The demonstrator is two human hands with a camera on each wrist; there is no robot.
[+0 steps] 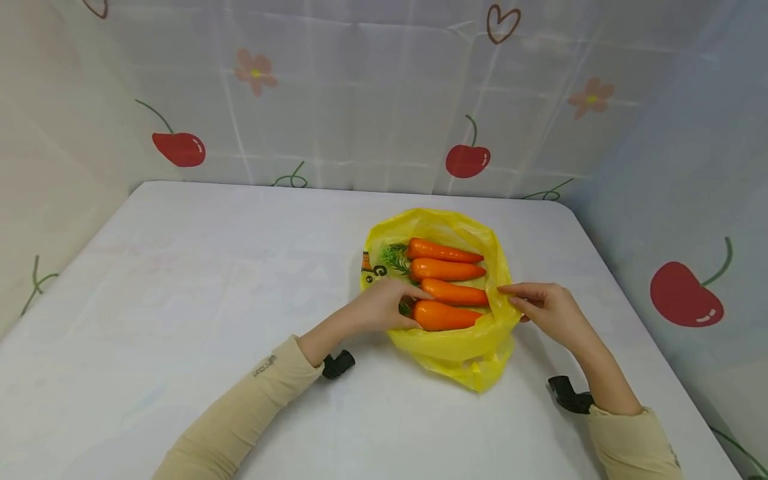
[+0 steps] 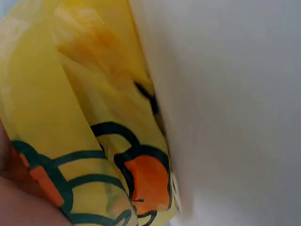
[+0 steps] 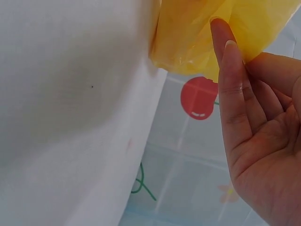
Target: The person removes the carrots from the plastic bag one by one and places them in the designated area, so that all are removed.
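Note:
Several orange carrots (image 1: 447, 270) with green tops lie side by side in the open mouth of a yellow plastic bag (image 1: 432, 343), their tips pointing right. My left hand (image 1: 384, 305) reaches in over the bag's left rim. Its thumb and fingers are around the top end of the nearest carrot (image 1: 441, 316). My right hand (image 1: 549, 312) pinches the bag's right rim between thumb and fingers. In the right wrist view, the fingertips of that hand (image 3: 263, 122) are against the yellow plastic. The left wrist view shows the bag's printed side (image 2: 94, 141), with part of the hand at the lower left.
The bag lies on a white table (image 1: 210, 280), right of the middle. A curtain (image 1: 360, 100) printed with cherries and flowers hangs behind the table's far edge. Black wrist-worn pieces (image 1: 339, 365) show beside both forearms.

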